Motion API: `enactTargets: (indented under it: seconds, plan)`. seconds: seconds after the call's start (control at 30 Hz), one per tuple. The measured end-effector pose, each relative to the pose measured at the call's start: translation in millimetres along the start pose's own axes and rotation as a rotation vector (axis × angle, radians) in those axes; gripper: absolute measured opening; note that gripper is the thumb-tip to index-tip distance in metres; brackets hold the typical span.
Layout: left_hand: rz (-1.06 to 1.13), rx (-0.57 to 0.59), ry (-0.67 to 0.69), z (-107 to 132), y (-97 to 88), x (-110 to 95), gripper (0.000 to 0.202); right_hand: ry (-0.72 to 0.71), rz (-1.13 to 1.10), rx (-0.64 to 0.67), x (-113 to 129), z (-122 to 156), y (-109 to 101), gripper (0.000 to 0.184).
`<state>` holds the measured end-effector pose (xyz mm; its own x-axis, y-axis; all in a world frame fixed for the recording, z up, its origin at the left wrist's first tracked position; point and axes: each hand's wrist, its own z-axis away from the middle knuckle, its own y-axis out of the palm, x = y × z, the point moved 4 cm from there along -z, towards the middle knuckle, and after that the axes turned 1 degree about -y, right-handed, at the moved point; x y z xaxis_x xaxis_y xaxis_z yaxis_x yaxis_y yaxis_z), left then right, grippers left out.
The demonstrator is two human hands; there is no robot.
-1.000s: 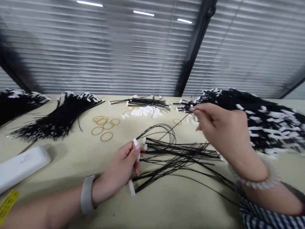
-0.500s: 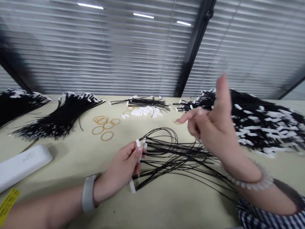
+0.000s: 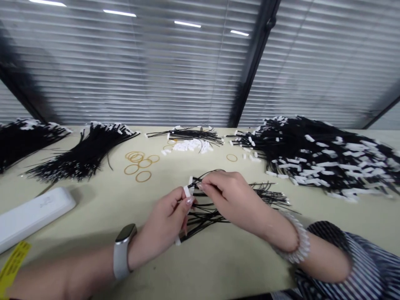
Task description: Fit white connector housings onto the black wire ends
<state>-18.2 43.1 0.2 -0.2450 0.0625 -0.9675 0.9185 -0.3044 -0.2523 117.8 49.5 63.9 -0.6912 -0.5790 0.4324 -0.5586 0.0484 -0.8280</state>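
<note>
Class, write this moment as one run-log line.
left hand: pinches white tab of black cord bundle | right hand: touching same end, grip unclear | nearby: rubber bands, cord piles

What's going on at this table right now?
A person works at a table. The left hand pinches the white-tagged ends of a small bunch of black cords, and the right hand pinches at the same ends. Rubber bands, loose white tags and a big cord pile lie beyond.

The right hand (image 3: 231,198) covers the middle of the loose black cords (image 3: 268,195). The white case (image 3: 34,214) and yellow tag (image 3: 12,264) run off the left edge; the big cord heap (image 3: 328,158) blurs rightward.
</note>
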Motion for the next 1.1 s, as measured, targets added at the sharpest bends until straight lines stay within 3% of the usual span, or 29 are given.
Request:
enactTargets:
  seconds: [0.27,1.1]
  plan:
    - [-0.039,0.013,0.021,-0.4,0.3,-6.7,0.025,0.001,0.068,0.040,9.4,-1.7,3.8,0.023]
    - [-0.208,-0.020,0.139,2.9,-0.9,-9.5,0.028,-0.029,-0.171,0.027,1.4,2.5,0.5,0.017]
